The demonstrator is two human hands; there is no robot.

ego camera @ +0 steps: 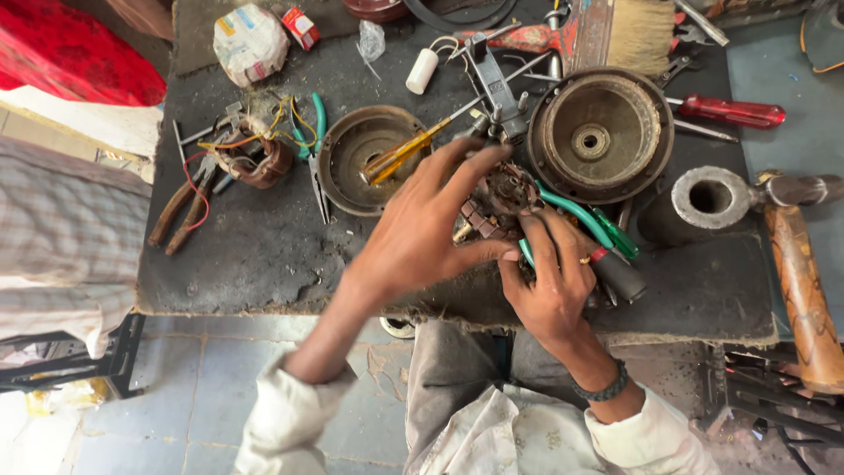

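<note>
Dark, grimy workbench top (246, 246). Both hands meet at a small brown wound motor core with copper-coloured segments (494, 204), lying at bench centre between two round metal housings (369, 158) (600, 134). Left hand (422, 229): fingers spread wide, fingertips resting on the core, thumb under it. Right hand (554, 281): fingers curled, pinching the core's near edge. Green-handled pliers (589, 224) lie just beside the right hand; a yellow-handled screwdriver (400, 157) rests in the left housing.

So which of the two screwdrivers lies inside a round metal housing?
The yellow-handled screwdriver: its handle rests in the left round housing. The red-handled screwdriver lies on the dark bench top, right of the bigger housing.
</note>
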